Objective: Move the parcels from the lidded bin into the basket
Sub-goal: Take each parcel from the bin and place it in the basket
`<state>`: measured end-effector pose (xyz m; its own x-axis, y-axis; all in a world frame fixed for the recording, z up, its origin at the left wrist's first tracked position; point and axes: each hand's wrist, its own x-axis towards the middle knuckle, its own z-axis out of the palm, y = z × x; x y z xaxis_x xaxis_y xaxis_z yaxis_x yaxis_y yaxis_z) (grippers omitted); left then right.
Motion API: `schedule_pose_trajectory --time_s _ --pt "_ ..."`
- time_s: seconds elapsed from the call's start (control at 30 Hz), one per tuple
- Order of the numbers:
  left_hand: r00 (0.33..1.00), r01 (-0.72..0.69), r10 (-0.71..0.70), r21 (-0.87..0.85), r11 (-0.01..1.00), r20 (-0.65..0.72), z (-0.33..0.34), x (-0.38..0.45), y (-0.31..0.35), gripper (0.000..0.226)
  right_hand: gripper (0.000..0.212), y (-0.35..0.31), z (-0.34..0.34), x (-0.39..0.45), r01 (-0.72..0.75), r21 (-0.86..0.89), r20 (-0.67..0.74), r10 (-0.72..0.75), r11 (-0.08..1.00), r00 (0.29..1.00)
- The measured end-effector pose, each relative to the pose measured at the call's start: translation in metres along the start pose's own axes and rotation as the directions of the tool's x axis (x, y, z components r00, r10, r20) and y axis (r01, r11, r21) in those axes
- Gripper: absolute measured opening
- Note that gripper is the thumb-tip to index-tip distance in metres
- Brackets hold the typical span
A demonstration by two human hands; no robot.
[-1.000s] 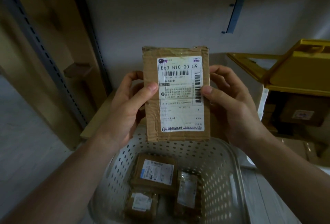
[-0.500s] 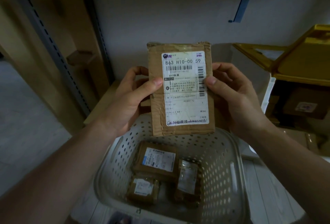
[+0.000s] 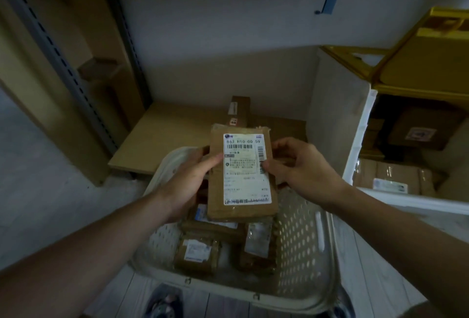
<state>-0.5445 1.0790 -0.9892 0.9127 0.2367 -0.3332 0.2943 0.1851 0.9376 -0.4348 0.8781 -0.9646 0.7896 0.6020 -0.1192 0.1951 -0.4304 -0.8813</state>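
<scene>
A flat brown cardboard parcel point(image 3: 215, 188) with a white shipping label hangs over the white perforated basket point(image 3: 302, 236), label up. My left hand point(image 3: 187, 178) grips its left edge with the thumb on top. My right hand point(image 3: 302, 168) pinches its right edge at the barcode. Three labelled parcels lie on the basket's floor, among them a small one point(image 3: 196, 254) and a narrow one point(image 3: 257, 244). At the right stands the white bin point(image 3: 360, 135) with its yellow lid point(image 3: 416, 61) raised; more brown parcels point(image 3: 390, 178) lie inside it.
A low cardboard-coloured board point(image 3: 167, 137) lies on the floor behind the basket, with a brown box point(image 3: 238, 112) standing on it. A metal shelf upright point(image 3: 63, 64) and wooden panels rise at the left. A white wall closes the back. My shoe point(image 3: 162, 302) shows below the basket.
Both hands have lowered the parcel from chest height down to just over the basket. The view has tipped downward, showing more of the floor and basket.
</scene>
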Motion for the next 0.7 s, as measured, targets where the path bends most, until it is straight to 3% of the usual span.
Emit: schedule_pose_trajectory --time_s 0.2,0.27,0.37,0.47,0.6,0.7 --pt "0.989 0.148 -0.147 -0.016 0.989 0.006 0.027 0.014 -0.027 0.018 0.045 0.024 -0.001 -0.003 -0.112 -0.214 0.16 0.148 0.97 0.976" --pt "0.984 0.179 -0.178 -0.053 0.982 0.014 0.033 0.02 -0.037 0.032 0.056 0.03 0.002 -0.003 -0.1 -0.274 0.174 0.151 0.956 0.973" --pt "0.972 0.233 -0.231 -0.047 0.971 0.048 0.04 0.026 -0.049 0.061 0.094 0.041 0.012 -0.001 -0.128 -0.37 0.152 0.196 0.92 0.969" --pt "0.951 0.306 -0.305 -0.011 0.952 0.049 0.044 0.025 -0.057 0.068 0.136 0.051 0.03 -0.002 -0.152 -0.476 0.113 0.232 0.866 0.966" --pt "0.922 0.387 -0.388 0.083 0.918 -0.006 0.027 0.021 -0.061 0.066 0.137 0.06 0.052 -0.001 -0.108 -0.513 0.157 0.216 0.852 0.964" --pt "0.953 0.3 -0.28 0.219 0.928 -0.116 0.007 0.018 -0.045 0.036 0.127 0.069 0.058 0.006 -0.019 -0.429 0.287 0.157 0.903 0.945"
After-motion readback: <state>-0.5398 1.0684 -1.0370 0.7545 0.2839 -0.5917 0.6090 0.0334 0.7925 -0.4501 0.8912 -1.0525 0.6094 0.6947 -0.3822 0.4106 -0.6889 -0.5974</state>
